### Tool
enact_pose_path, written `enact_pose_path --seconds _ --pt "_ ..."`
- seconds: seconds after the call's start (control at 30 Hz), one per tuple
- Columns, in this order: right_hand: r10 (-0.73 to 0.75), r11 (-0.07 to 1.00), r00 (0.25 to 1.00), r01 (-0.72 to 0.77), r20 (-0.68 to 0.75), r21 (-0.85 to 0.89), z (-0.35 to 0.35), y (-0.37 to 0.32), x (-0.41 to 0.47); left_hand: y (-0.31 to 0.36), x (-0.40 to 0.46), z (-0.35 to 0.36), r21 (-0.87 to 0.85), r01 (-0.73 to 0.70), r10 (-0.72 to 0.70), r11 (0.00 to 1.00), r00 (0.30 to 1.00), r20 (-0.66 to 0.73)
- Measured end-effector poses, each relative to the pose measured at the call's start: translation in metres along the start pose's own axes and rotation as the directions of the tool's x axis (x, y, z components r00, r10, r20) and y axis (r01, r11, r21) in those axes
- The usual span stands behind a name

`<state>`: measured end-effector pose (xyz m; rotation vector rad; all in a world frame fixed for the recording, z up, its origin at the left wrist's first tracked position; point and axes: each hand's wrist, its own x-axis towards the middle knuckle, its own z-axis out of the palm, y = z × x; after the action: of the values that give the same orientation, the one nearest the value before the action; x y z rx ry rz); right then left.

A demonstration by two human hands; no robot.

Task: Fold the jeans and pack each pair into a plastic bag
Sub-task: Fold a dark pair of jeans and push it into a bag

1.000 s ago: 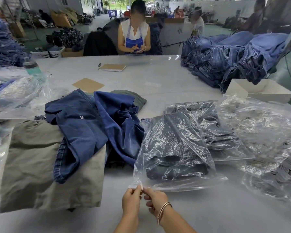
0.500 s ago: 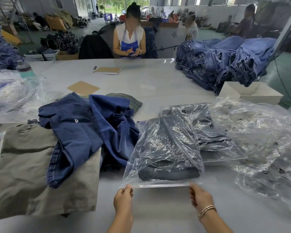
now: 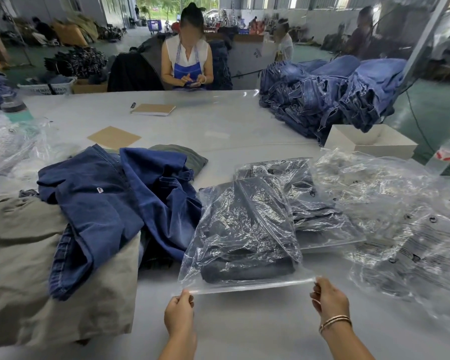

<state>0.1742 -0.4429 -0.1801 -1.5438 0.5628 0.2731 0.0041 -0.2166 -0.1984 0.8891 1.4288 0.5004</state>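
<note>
A clear plastic bag with a folded dark pair of jeans inside lies on the grey table in front of me. My left hand pinches the bag's near left corner. My right hand, with bangles on the wrist, pinches the near right corner, and the bag's open edge is stretched flat between them. A second bagged pair lies just behind it. Loose dark blue jeans are heaped at the left over grey-green trousers.
Empty crumpled plastic bags spread at the right. A white cardboard box and a stack of blue jeans stand at the back right. A notebook, a brown card and a seated person are across the table.
My hands have moved apart from the middle of the bag's near edge to its two corners. The edge is now pulled straight.
</note>
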Motion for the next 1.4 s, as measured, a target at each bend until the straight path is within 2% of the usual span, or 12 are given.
enact_pose_path --seconds 0.1,0.2,0.3,0.43,0.57,0.67,0.77,1.03,1.13,1.23,1.3,1.4 --pt "-0.004 0.991 1.000 0.001 -0.024 -0.134 0.003 -0.006 0.002 0.005 0.000 -0.002 0.105 -0.109 0.114 0.989 0.992 -0.049" --pt "-0.261 0.916 0.963 0.228 -0.060 -0.329 0.024 -0.031 0.003 0.022 0.006 0.006 0.287 -0.342 0.383 0.895 0.918 -0.102" --pt "-0.466 0.737 0.874 0.469 0.137 -0.487 0.055 -0.053 0.000 0.042 0.007 0.028 0.506 -0.515 0.551 0.692 0.830 0.091" --pt "-0.176 0.791 0.913 0.354 0.369 -0.499 0.079 -0.061 0.007 0.050 0.012 0.058 0.434 -0.443 0.334 0.784 0.891 0.307" --pt "0.058 0.780 0.920 0.201 0.389 -0.592 0.080 -0.049 0.015 0.047 0.021 0.074 0.540 -0.238 0.049 0.807 0.939 0.341" --pt "-0.018 0.812 0.904 0.263 0.428 -0.521 0.080 -0.054 0.015 0.047 0.025 0.076 0.504 -0.240 -0.021 0.830 0.889 0.457" --pt "-0.204 0.872 0.833 0.393 0.515 -0.291 0.085 -0.083 0.009 0.055 0.020 0.091 0.256 -0.202 0.058 0.945 0.876 0.478" --pt "-0.555 0.739 0.589 0.673 0.587 0.023 0.087 -0.183 0.029 0.117 -0.027 0.155 -0.014 -0.398 0.350 0.917 0.789 0.504" --pt "-0.582 0.748 0.646 0.663 0.493 0.014 0.076 -0.203 0.066 0.135 -0.034 0.184 0.023 -0.446 0.330 0.895 0.694 0.639" --pt "-0.418 0.753 0.827 0.547 0.376 -0.366 0.066 -0.204 0.111 0.132 -0.028 0.202 0.234 -0.557 0.222 0.797 0.629 0.745" --pt "-0.299 0.570 0.906 0.422 0.300 -0.705 0.061 -0.194 0.128 0.118 -0.019 0.206 0.350 -0.610 0.121 0.711 0.596 0.794" --pt "-0.397 0.143 0.841 0.453 0.368 -0.880 0.073 -0.174 0.135 0.096 -0.008 0.212 0.517 -0.714 0.175 0.473 0.651 0.739"
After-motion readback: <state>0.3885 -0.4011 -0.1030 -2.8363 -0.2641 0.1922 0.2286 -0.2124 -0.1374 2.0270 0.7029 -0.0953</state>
